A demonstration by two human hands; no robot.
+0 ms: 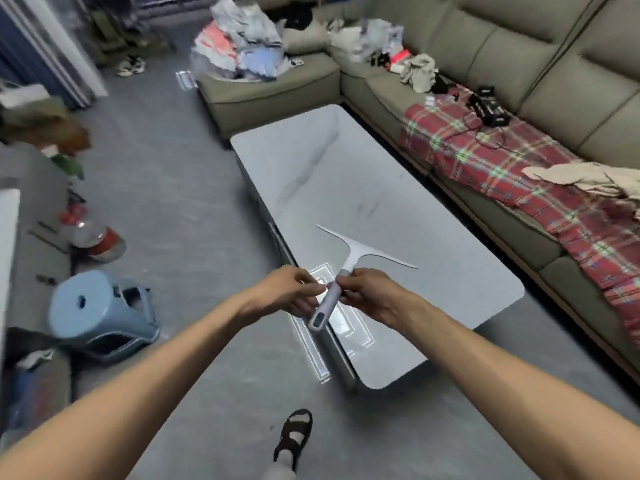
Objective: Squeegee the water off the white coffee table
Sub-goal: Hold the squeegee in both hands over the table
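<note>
We are holding the squeegee point(349, 268) in both hands above the near left part of the coffee table point(433, 244). Our left hand point(287, 289) is pinching the middle of the handle, and our right hand point(370, 296) is closing around it nearer the blade. The handle is running near-left to far-right, blade farthest from us, apparently off the surface. The top is looking glossy; a sofa point(519, 57) is lining the right.

The bench point(346, 188) top lay bare beyond the squeegee point(360, 254), open for a sweep to its far end. A sofa point(519, 64) crowded the right edge, its plaid blanket point(502, 161) near the rim. Left, open floor point(166, 188), then a blue stool point(90, 310).
</note>
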